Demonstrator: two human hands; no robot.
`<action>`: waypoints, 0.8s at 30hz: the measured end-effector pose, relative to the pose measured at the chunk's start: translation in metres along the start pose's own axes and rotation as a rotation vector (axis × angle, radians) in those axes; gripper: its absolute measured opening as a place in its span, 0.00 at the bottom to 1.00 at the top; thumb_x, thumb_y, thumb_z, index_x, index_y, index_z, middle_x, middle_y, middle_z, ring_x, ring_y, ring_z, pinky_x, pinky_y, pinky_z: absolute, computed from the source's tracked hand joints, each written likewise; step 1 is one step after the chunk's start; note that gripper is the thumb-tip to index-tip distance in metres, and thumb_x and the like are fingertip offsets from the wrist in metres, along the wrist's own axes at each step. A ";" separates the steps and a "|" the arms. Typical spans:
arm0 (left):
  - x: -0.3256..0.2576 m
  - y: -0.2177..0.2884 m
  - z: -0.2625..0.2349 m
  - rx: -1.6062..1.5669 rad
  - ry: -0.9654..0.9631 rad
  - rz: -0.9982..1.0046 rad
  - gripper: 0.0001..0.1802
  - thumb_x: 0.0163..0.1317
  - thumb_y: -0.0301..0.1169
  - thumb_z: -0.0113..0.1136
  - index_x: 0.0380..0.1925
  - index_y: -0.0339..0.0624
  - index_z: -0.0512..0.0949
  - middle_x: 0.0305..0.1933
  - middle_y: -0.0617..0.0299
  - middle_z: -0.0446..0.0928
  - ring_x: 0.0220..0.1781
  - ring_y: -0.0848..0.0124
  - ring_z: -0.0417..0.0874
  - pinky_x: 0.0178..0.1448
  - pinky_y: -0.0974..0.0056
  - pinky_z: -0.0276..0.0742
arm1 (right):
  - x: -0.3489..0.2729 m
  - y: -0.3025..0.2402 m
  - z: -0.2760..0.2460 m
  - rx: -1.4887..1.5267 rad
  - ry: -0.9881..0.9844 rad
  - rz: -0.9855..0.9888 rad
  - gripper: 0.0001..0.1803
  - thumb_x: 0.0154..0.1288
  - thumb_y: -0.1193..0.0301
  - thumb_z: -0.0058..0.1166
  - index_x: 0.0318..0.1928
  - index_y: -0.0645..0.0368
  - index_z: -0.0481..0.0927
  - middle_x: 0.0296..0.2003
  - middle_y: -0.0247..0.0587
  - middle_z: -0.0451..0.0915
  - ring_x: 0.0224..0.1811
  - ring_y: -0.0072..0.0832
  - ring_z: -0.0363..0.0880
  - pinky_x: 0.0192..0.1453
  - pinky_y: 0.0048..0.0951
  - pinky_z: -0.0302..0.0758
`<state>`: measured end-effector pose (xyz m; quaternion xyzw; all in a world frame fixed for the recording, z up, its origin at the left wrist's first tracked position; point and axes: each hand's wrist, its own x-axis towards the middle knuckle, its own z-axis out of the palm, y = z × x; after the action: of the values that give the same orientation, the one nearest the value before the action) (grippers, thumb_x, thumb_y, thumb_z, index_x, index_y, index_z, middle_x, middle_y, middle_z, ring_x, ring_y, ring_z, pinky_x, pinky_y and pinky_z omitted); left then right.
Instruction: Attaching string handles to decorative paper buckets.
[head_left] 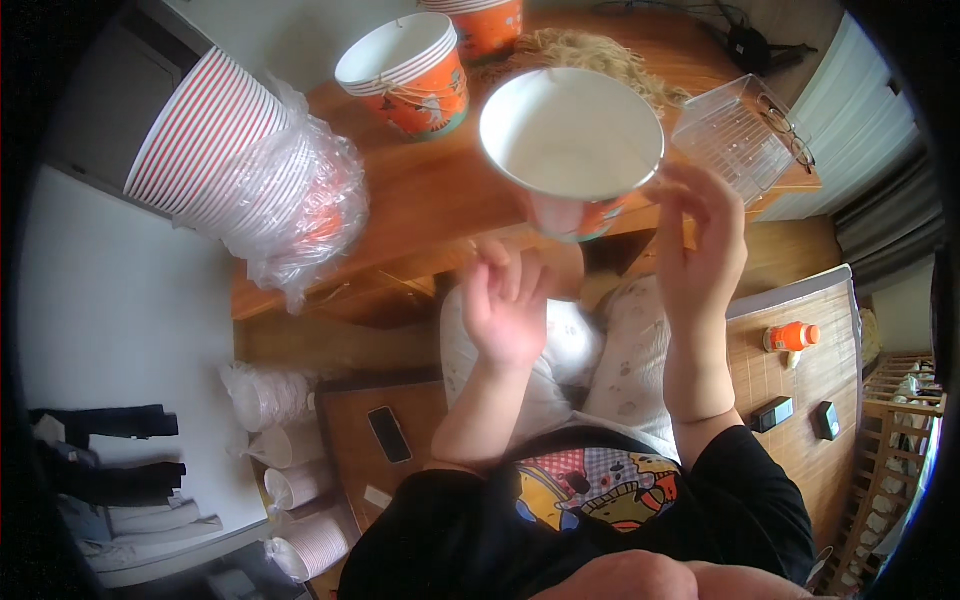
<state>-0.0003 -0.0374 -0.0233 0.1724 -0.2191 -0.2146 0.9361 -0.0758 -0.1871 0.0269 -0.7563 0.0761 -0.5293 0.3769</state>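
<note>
An orange paper bucket (575, 210) with a white inside is right in front of me, at the table's near edge. Just right of its rim is my right hand (705, 240), thumb and fingers bent together. Lower left of the bucket, apart from it, my left hand (508, 305) is raised with thumb and forefinger drawn together. Whatever either pinch holds is too small and blurred to name. Behind the bucket lies a heap of straw-coloured strings (590, 55). A short stack of orange buckets (425, 95) with string at its side stands to the left.
Left on the wooden table (400, 180) lies a tall bucket stack (215, 130) partly in clear plastic (310, 200). Another orange stack (490, 25) stands behind. A clear basket (735, 135) and glasses (785, 130) are at right. Lower down are a phone (390, 435) and an orange bottle (790, 337).
</note>
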 end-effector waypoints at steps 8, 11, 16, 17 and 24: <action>0.000 -0.006 0.014 0.175 -0.061 -0.103 0.18 0.75 0.41 0.36 0.25 0.50 0.61 0.17 0.73 0.56 0.19 0.80 0.54 0.26 0.72 0.54 | 0.011 0.018 -0.018 -0.117 0.072 -0.031 0.13 0.63 0.85 0.51 0.48 0.64 0.74 0.44 0.44 0.81 0.42 0.30 0.83 0.46 0.26 0.78; -0.003 -0.012 0.016 0.376 -0.079 -0.160 0.19 0.74 0.43 0.39 0.24 0.47 0.63 0.17 0.71 0.56 0.19 0.80 0.54 0.26 0.72 0.53 | 0.008 0.016 -0.023 -0.217 0.065 -0.115 0.12 0.61 0.85 0.53 0.46 0.64 0.75 0.43 0.45 0.80 0.44 0.30 0.81 0.47 0.26 0.77; -0.003 -0.019 0.018 0.614 -0.295 -0.209 0.17 0.73 0.40 0.44 0.34 0.38 0.75 0.27 0.67 0.71 0.27 0.80 0.68 0.32 0.75 0.62 | -0.014 -0.009 -0.025 0.588 -0.202 0.160 0.17 0.59 0.87 0.55 0.48 0.66 0.69 0.44 0.46 0.78 0.52 0.32 0.78 0.55 0.30 0.75; -0.005 -0.020 0.023 0.614 -0.298 -0.216 0.17 0.73 0.40 0.44 0.34 0.38 0.75 0.27 0.67 0.71 0.27 0.80 0.68 0.32 0.75 0.62 | -0.014 -0.010 -0.025 0.726 -0.256 0.178 0.18 0.60 0.87 0.55 0.49 0.67 0.68 0.45 0.47 0.78 0.53 0.31 0.78 0.55 0.31 0.76; -0.008 -0.029 0.029 0.607 -0.312 -0.280 0.18 0.73 0.40 0.46 0.44 0.36 0.77 0.30 0.66 0.75 0.28 0.81 0.70 0.32 0.75 0.66 | -0.011 -0.005 -0.040 0.992 -0.404 0.567 0.22 0.58 0.86 0.59 0.51 0.65 0.66 0.39 0.46 0.80 0.47 0.32 0.83 0.47 0.28 0.82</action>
<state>-0.0306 -0.0644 -0.0138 0.4358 -0.3873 -0.2894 0.7591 -0.1159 -0.1971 0.0286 -0.5261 -0.0544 -0.2267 0.8179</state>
